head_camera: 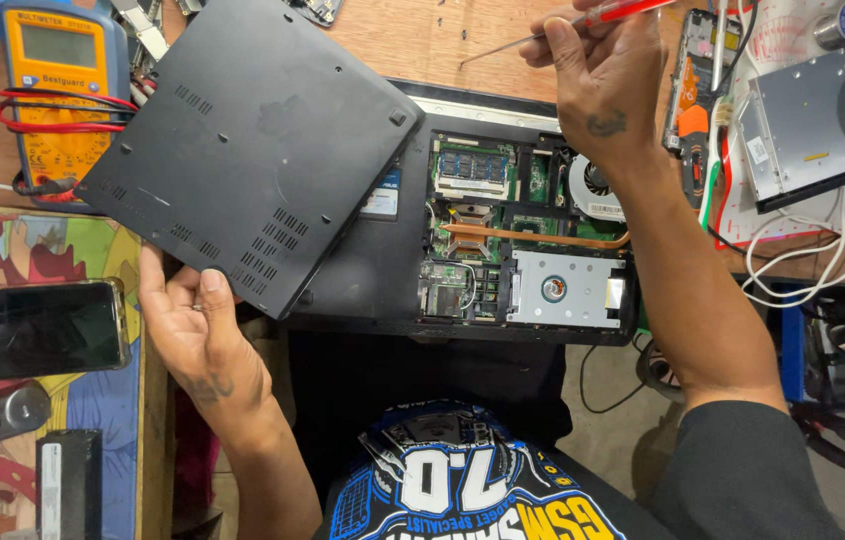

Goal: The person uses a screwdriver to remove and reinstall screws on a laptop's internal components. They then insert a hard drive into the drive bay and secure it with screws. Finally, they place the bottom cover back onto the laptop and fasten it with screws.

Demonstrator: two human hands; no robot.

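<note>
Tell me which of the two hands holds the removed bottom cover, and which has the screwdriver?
The left hand grips the black bottom cover by its lower edge. The right hand holds the red-handled screwdriver above the opened laptop.

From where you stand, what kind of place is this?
Probably an electronics repair bench: an opened laptop with bare boards, a yellow multimeter, and a red-handled screwdriver in the right hand.

A yellow multimeter (53,85) with red and black leads wrapped around it lies at the far left of the wooden bench (423,35). Nearer, a dark phone (33,328) rests on a colourful mat (3,250), with a black battery pack (68,485) below it. At the right, a grey optical drive (805,130) sits among white cables (813,255), beside a small opened device (695,85).
</note>
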